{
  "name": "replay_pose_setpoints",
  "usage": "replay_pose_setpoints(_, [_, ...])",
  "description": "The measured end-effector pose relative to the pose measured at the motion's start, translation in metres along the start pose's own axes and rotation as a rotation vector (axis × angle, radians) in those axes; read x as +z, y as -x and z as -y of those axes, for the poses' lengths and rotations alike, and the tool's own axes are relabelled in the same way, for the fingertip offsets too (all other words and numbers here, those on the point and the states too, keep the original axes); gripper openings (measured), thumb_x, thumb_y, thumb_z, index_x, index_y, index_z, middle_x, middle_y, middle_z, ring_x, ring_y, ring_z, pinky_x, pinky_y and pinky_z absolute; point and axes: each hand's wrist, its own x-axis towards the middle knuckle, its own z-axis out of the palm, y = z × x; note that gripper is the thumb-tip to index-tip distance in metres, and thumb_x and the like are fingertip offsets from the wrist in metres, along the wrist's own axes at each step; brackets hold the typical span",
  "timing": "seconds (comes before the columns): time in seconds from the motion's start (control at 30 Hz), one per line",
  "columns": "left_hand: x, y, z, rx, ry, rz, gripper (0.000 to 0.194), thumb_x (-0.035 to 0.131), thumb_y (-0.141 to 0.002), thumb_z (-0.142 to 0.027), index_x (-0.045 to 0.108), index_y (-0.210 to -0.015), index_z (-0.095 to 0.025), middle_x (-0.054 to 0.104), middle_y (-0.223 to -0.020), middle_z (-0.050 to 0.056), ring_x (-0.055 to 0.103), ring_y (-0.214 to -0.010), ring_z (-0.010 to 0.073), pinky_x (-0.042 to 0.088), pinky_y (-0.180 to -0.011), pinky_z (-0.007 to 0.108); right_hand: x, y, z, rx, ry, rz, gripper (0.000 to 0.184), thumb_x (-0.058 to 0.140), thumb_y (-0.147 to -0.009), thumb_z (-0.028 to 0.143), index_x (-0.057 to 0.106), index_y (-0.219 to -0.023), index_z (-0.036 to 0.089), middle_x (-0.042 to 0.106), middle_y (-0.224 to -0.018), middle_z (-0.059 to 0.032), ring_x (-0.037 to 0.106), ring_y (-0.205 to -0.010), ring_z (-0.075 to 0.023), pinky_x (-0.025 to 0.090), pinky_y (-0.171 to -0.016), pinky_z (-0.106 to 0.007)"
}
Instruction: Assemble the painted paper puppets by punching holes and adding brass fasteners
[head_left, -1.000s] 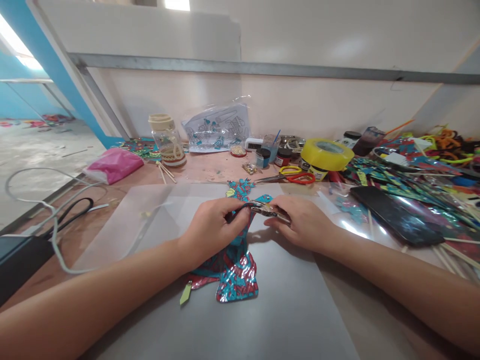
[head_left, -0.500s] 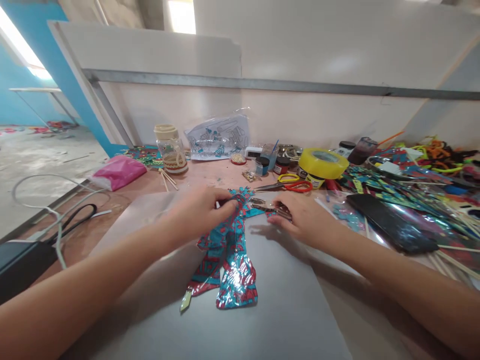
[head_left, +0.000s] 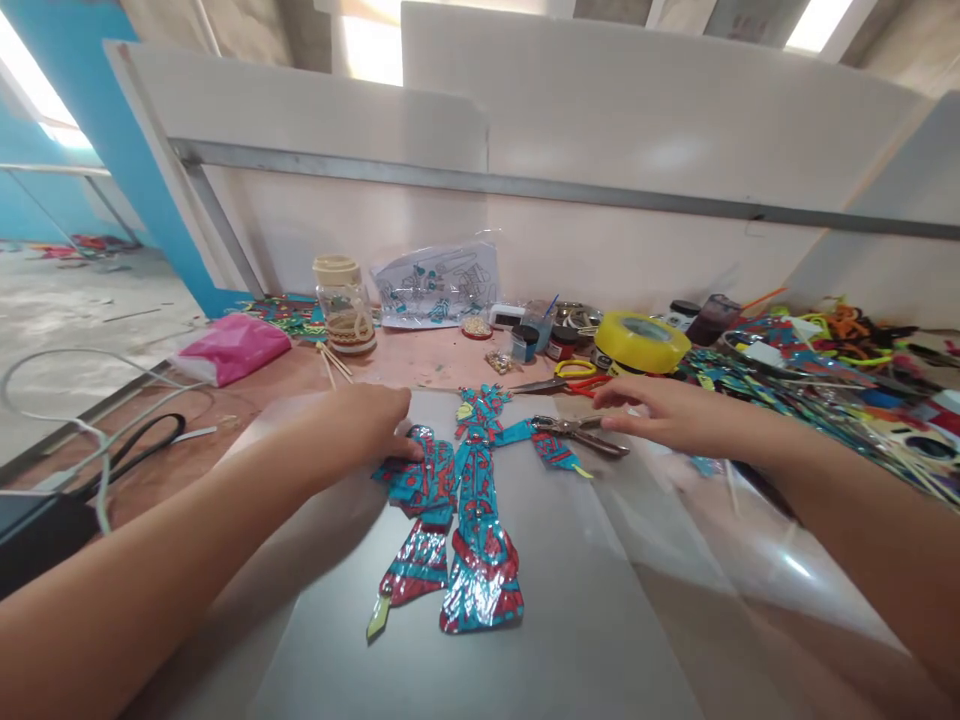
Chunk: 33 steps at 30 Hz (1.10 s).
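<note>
A jointed cut-out figure [head_left: 478, 480], glossy with blue and red patterns, lies flat on a pale sheet [head_left: 570, 620]. My left hand [head_left: 367, 425] rests at the figure's left side, a fingertip touching the wide patterned sleeve piece; its other fingers are partly hidden. Metal pliers [head_left: 581, 432] lie across the figure's right arm, jaws over the joint between the blue upper piece and the patterned lower piece [head_left: 555, 452]. My right hand [head_left: 660, 412] is beside the pliers' handles, fingers apart, fingertips close to the upper handle.
Behind the sheet are scissors [head_left: 577, 375], a yellow tape roll [head_left: 642, 342], paint jars [head_left: 562, 342], a clear jar [head_left: 343, 305] and a bagged drawing [head_left: 439, 285]. Patterned scraps and sticks [head_left: 780, 390] pile up at right. A pink packet [head_left: 232, 348] and cables [head_left: 97, 430] sit at left.
My right hand has let go of the pliers and drawn back right. My left hand has moved left and down from the figure's neck, uncovering its head and chest.
</note>
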Motion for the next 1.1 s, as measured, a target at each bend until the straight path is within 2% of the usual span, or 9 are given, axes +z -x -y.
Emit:
replay_pose_setpoints(0.07, [-0.002, 0.001, -0.005, 0.065, -0.032, -0.117, 0.046, 0.062, -0.077, -0.061, 0.069, -0.097, -0.021, 0.073, -0.087, 0.011, 0.067, -0.078, 0.0302, 0.042, -0.066, 0.033, -0.003, 0.004, 0.004, -0.010, 0.029, 0.039, 0.045, 0.047, -0.090, 0.058, 0.064, -0.117, 0.025, 0.066, -0.123, -0.0072, 0.062, -0.108, -0.0281, 0.049, -0.087, -0.037])
replay_pose_setpoints(0.2, [0.002, -0.004, -0.023, 0.140, 0.178, -0.261, 0.037, 0.047, -0.091, -0.053, 0.068, -0.093, -0.023, 0.072, -0.083, 0.004, 0.064, -0.072, 0.0224, 0.037, -0.061, 0.029, -0.002, -0.003, 0.020, -0.038, 0.116, 0.073, 0.034, 0.049, -0.090, 0.049, 0.069, -0.102, 0.024, 0.071, -0.104, -0.0064, 0.066, -0.092, -0.0252, 0.048, -0.074, -0.033])
replay_pose_setpoints(0.3, [0.019, -0.011, -0.033, 0.176, 0.334, -0.271, 0.031, 0.047, -0.092, -0.048, 0.066, -0.091, -0.023, 0.070, -0.078, 0.001, 0.063, -0.071, 0.0198, 0.036, -0.062, 0.027, -0.003, -0.023, 0.033, -0.052, 0.200, 0.064, 0.026, 0.052, -0.089, 0.042, 0.069, -0.095, 0.024, 0.072, -0.095, -0.0056, 0.066, -0.082, -0.0229, 0.044, -0.064, -0.030])
replay_pose_setpoints(0.37, [0.030, -0.014, -0.035, 0.195, 0.376, -0.260, 0.031, 0.046, -0.093, -0.046, 0.065, -0.089, -0.023, 0.069, -0.076, 0.001, 0.062, -0.070, 0.0190, 0.036, -0.062, 0.027, -0.008, -0.042, 0.040, -0.034, 0.254, -0.027, 0.023, 0.053, -0.090, 0.038, 0.070, -0.097, 0.024, 0.073, -0.093, -0.0058, 0.065, -0.077, -0.0219, 0.041, -0.060, -0.029])
replay_pose_setpoints(0.43, [0.038, -0.016, -0.035, 0.203, 0.369, -0.257, 0.031, 0.046, -0.094, -0.047, 0.065, -0.089, -0.023, 0.069, -0.076, 0.001, 0.061, -0.068, 0.0190, 0.035, -0.061, 0.027, -0.014, -0.064, 0.044, -0.019, 0.269, -0.205, 0.023, 0.055, -0.090, 0.037, 0.070, -0.102, 0.025, 0.074, -0.096, -0.0056, 0.065, -0.078, -0.0214, 0.041, -0.063, -0.029])
replay_pose_setpoints(0.53, [0.043, -0.016, -0.034, 0.206, 0.316, -0.261, 0.030, 0.046, -0.094, -0.046, 0.066, -0.092, -0.024, 0.070, -0.078, 0.002, 0.062, -0.068, 0.0197, 0.034, -0.059, 0.028, -0.017, -0.102, 0.047, 0.036, 0.267, -0.334, 0.027, 0.053, -0.092, 0.031, 0.067, -0.114, 0.023, 0.073, -0.105, -0.0088, 0.066, -0.089, -0.0235, 0.043, -0.070, -0.030])
replay_pose_setpoints(0.77, [0.046, -0.019, -0.034, 0.217, 0.273, -0.269, 0.030, 0.047, -0.093, -0.045, 0.067, -0.097, -0.024, 0.071, -0.078, 0.003, 0.065, -0.073, 0.0222, 0.038, -0.061, 0.030, 0.016, -0.170, 0.044, 0.095, 0.253, -0.375, 0.029, 0.062, -0.091, 0.035, 0.067, -0.114, 0.018, 0.067, -0.118, -0.0133, 0.064, -0.105, -0.0257, 0.049, -0.086, -0.035])
replay_pose_setpoints(0.9, [0.045, -0.019, -0.034, 0.232, 0.281, -0.267, 0.032, 0.045, -0.093, -0.045, 0.067, -0.098, -0.023, 0.071, -0.079, 0.005, 0.065, -0.074, 0.0232, 0.039, -0.063, 0.030, 0.028, -0.177, 0.036, 0.108, 0.228, -0.398, 0.032, 0.057, -0.095, 0.040, 0.062, -0.115, 0.015, 0.065, -0.116, -0.0089, 0.063, -0.103, -0.0222, 0.050, -0.091, -0.045])
replay_pose_setpoints(1.1, [0.043, -0.021, -0.032, 0.206, 0.378, -0.274, 0.035, 0.044, -0.093, -0.048, 0.068, -0.096, -0.023, 0.070, -0.076, 0.004, 0.063, -0.069, 0.0217, 0.037, -0.061, 0.029, 0.027, -0.165, 0.031, 0.059, 0.148, -0.438, 0.017, 0.054, -0.093, 0.023, 0.069, -0.099, 0.016, 0.072, -0.103, -0.0120, 0.064, -0.096, -0.0230, 0.045, -0.081, -0.031])
